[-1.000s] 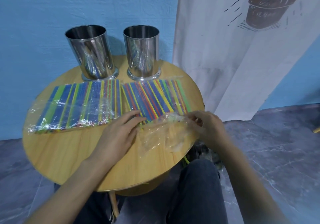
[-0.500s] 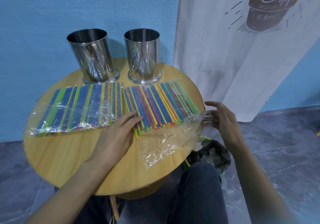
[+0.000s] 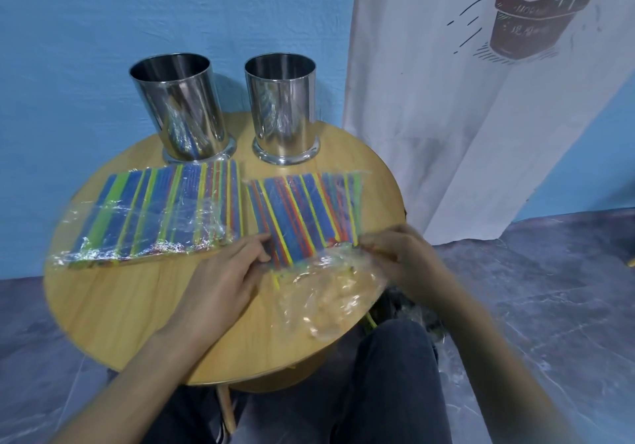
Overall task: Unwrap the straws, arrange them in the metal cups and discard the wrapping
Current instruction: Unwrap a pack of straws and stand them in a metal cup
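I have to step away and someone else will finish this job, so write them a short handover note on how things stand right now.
Left hand: flat on the near end of the right straw pack, pinning it to the round table.
Right hand: pinching the loose clear wrapping at that pack's near right corner.
Left straw pack: fully wrapped, untouched.
Both metal cups: upright at the back of the table, no straws showing above either rim.
Done: right pack's wrapping partly pulled off.
Left: free those straws, unwrap the left pack, fill the cups, discard the wrapping.
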Demonstrator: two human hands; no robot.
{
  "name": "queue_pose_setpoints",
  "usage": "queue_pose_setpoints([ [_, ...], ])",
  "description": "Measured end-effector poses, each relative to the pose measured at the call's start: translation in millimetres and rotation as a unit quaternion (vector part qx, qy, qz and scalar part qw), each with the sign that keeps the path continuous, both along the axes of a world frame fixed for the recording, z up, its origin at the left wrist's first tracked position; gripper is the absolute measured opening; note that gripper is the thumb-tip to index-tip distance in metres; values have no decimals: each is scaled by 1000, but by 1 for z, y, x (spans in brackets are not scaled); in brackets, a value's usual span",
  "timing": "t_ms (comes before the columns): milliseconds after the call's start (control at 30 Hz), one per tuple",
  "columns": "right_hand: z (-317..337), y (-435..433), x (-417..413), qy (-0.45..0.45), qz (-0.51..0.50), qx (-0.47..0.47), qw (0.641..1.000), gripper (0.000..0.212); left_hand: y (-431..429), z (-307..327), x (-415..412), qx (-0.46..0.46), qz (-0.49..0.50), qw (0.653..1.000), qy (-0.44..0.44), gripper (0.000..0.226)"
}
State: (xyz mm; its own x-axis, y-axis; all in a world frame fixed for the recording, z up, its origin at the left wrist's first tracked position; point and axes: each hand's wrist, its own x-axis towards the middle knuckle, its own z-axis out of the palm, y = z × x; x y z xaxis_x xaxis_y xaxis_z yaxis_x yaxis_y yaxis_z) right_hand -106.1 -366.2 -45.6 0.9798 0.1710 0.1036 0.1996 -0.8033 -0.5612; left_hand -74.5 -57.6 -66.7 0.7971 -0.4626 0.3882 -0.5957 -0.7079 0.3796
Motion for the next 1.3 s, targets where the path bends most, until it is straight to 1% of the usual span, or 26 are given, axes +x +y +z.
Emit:
queue_pose_setpoints([
  [33,1,6,-6,8,25,8,1000,26,4,0,-4,-1,-4,1000,8,18],
  [67,0,8,-9,13,25,20,999,29,8,-1,-7,-1,-7,1000,12,23],
  [100,-2,6,-10,3,2,29,1000,37,11,-1,-9,1,-6,1000,13,33],
  [133,-5,2,-9,-27,-31,17,999,47,13,0,-10,5,-5,1000,10,44],
  [200,-8,-4,-2,-71,-61,-59,994,69,12,2,-8,26,2,1000,-17,57],
  [233,-9,-5,2,-70,-57,-87,992,76,10,3,-5,43,3,999,-32,61],
  [300,-11,-2,10,-61,-17,-109,992,85,4,5,3,75,1,996,-46,68],
  [333,-14,1,14,-58,6,-115,992,85,1,5,6,83,0,995,-48,68],
  [400,-18,8,18,-53,35,-115,991,83,-5,5,11,88,1,995,-55,57],
  [500,-23,16,21,-81,55,-56,994,72,-12,4,12,81,13,995,-52,52],
  [600,-21,29,21,-121,43,-6,992,68,-14,11,12,9,22,999,-28,48],
  [667,-14,35,22,-122,25,40,991,55,-19,27,9,-38,29,998,-32,49],
  [700,-7,38,23,-109,12,79,991,48,-21,36,8,-72,27,996,-35,51],
  [767,14,46,22,-77,-8,169,983,26,-24,57,8,-162,28,986,-13,51],
  [800,26,52,22,-76,-9,194,978,18,-24,65,10,-203,32,979,7,46],
  [833,39,58,21,-88,-10,205,975,18,-25,72,13,-240,38,970,28,38],
  [900,55,71,21,-90,-23,239,967,27,-29,79,21,-287,46,956,43,13],
  [933,60,77,23,-87,-32,250,964,29,-32,82,24,-306,42,950,50,14],
  [1000,64,87,26,-72,-26,253,964,28,-39,82,27,-350,35,931,96,31],
  [1033,60,91,27,-49,-18,271,961,28,-41,80,28,-366,40,921,125,35],
  [1133,45,96,23,21,-42,335,941,38,-44,67,31,-392,51,903,168,28],
  [1167,40,98,19,29,-45,368,928,35,-44,64,32,-403,59,897,171,25],
  [1200,32,98,16,35,-42,411,910,24,-44,60,35,-410,71,892,175,23],
  [1233,27,98,14,40,-29,437,898,26,-44,58,36,-413,84,889,180,20],
  [1267,25,99,13,31,-10,429,903,50,-45,57,37,-415,98,884,190,19],
  [1300,25,100,12,24,5,401,916,71,-47,57,37,-414,108,882,198,20],
])
